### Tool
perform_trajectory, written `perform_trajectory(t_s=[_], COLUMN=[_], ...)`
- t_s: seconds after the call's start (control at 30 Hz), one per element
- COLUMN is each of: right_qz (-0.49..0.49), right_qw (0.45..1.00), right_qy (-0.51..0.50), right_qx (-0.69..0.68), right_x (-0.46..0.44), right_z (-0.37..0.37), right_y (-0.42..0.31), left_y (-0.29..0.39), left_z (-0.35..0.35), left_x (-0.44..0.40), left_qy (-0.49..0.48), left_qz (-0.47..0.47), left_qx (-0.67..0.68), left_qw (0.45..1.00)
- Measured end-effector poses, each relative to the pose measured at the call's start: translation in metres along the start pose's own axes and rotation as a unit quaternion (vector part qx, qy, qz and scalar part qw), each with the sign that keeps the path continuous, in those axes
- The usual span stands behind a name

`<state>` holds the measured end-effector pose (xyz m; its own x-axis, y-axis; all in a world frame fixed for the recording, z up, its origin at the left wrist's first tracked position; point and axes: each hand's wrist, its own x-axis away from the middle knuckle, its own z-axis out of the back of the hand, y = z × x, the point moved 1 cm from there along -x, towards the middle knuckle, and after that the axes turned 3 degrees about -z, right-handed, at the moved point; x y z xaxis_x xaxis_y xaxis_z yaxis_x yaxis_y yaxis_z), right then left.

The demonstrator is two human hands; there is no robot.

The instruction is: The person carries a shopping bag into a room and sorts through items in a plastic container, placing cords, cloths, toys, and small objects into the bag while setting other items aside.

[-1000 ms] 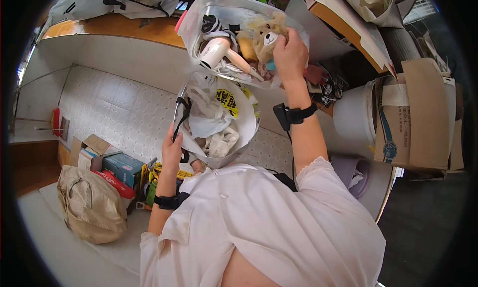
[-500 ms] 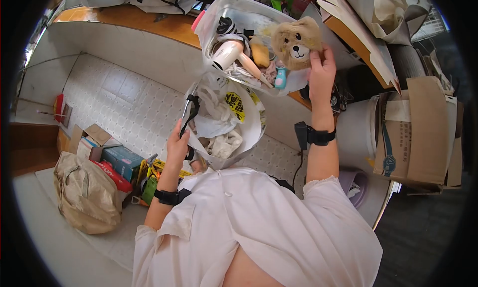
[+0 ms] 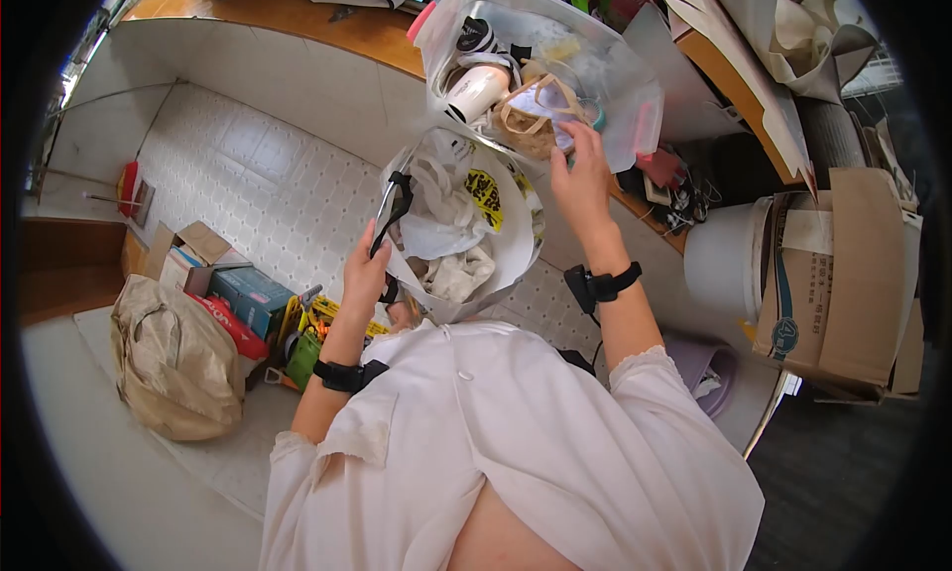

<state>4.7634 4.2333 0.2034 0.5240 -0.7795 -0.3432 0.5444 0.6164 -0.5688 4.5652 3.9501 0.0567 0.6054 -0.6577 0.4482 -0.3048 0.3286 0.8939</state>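
My left hand [image 3: 366, 262] is closed round the black handle [image 3: 396, 196] of a white bag [image 3: 436, 298], whose open top shows crumpled white plastic and yellow-black print. Over the clear plastic bin [image 3: 630, 85], my right hand [image 3: 582, 179] has its fingertips at the edge of a plush bear face [image 3: 526, 135]. The plush lies face down, its pale lining and beige straps upward. Its bear side is mostly hidden. Beside it in the bin are a white hair dryer [image 3: 478, 90] and a black-and-white striped item [image 3: 476, 36]. A turquoise item [image 3: 596, 115] is mostly covered.
Cardboard boxes [image 3: 843, 284] stand at right beside a white bucket [image 3: 722, 259] and a purple basin [image 3: 704, 373]. On the left are a tan bag [image 3: 174, 358], a teal box [image 3: 248, 298] and a green item [image 3: 302, 361]. A wooden ledge [image 3: 268, 21] runs behind.
My right hand has lowered leftward into the bin and turned palm down. The plush bear face has flipped from facing me to face down over the hair dryer. My left hand keeps the bag handle.
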Motion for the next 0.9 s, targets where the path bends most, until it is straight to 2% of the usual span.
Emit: perform_trajectory(t_s=[0.07, 0.1, 0.17, 0.2, 0.27, 0.4, 0.47, 0.5, 0.53, 0.57, 0.6, 0.63, 0.7, 0.73, 0.8, 0.83, 0.9], right_qz=[0.035, 0.034, -0.028, -0.029, 0.006, 0.013, -0.119, -0.119, -0.174, -0.222, -0.253, -0.252, -0.296, -0.296, -0.336, -0.337, -0.318], right_qw=[0.993, 0.993, 0.989, 0.989, 0.994, 0.999, 0.974, 0.974, 0.914, 0.821, 0.786, 0.787, 0.701, 0.701, 0.644, 0.643, 0.559], right_qy=[0.09, 0.091, 0.003, 0.005, -0.04, -0.02, 0.016, 0.012, 0.022, 0.034, 0.01, 0.013, 0.005, 0.006, 0.005, 0.006, -0.014], right_qx=[0.071, 0.07, 0.144, 0.144, 0.097, 0.036, -0.193, -0.194, -0.366, -0.525, -0.564, -0.563, -0.649, -0.649, -0.688, -0.687, -0.765], right_x=[-0.009, -0.013, -0.018, -0.018, -0.017, -0.003, 0.003, 0.002, 0.001, 0.0, -0.002, -0.003, -0.004, -0.003, -0.001, 0.0, 0.002], right_z=[-0.006, -0.013, -0.027, -0.027, -0.029, -0.03, -0.03, -0.026, -0.019, -0.013, -0.008, -0.005, -0.003, -0.001, 0.0, 0.001, 0.0], right_y=[-0.01, -0.006, 0.005, 0.002, -0.005, -0.01, -0.006, -0.009, -0.013, -0.013, -0.006, -0.001, 0.003, 0.002, 0.002, 0.004, 0.013], left_y=[0.002, 0.002, 0.002, 0.002, 0.0, 0.001, -0.002, -0.004, -0.004, -0.004, -0.001, 0.004, 0.007, 0.007, 0.005, 0.007, 0.006], left_z=[-0.001, -0.001, -0.003, -0.002, 0.0, 0.002, 0.004, 0.005, 0.005, 0.004, 0.003, 0.001, 0.0, 0.0, 0.002, 0.002, 0.002], left_x=[-0.001, 0.0, -0.001, -0.002, -0.002, 0.001, 0.001, 0.001, 0.0, -0.001, 0.001, 0.002, 0.003, 0.002, 0.002, 0.003, 0.002], left_qy=[-0.002, -0.003, -0.005, -0.006, -0.006, -0.003, -0.004, -0.001, 0.001, 0.001, -0.001, 0.003, 0.005, 0.003, 0.0, -0.004, -0.008], left_qz=[-0.001, -0.001, 0.001, 0.0, -0.005, 0.001, 0.004, 0.007, 0.005, 0.002, 0.001, 0.012, 0.023, 0.018, 0.016, 0.015, 0.014], left_qx=[-0.021, -0.022, -0.011, -0.012, -0.004, -0.002, 0.004, 0.006, 0.002, -0.003, -0.003, -0.007, -0.011, -0.009, -0.009, -0.003, 0.003], left_qw=[1.0, 1.0, 1.0, 1.0, 1.0, 1.0, 1.0, 1.0, 1.0, 1.0, 1.0, 1.0, 1.0, 1.0, 1.0, 1.0, 1.0])
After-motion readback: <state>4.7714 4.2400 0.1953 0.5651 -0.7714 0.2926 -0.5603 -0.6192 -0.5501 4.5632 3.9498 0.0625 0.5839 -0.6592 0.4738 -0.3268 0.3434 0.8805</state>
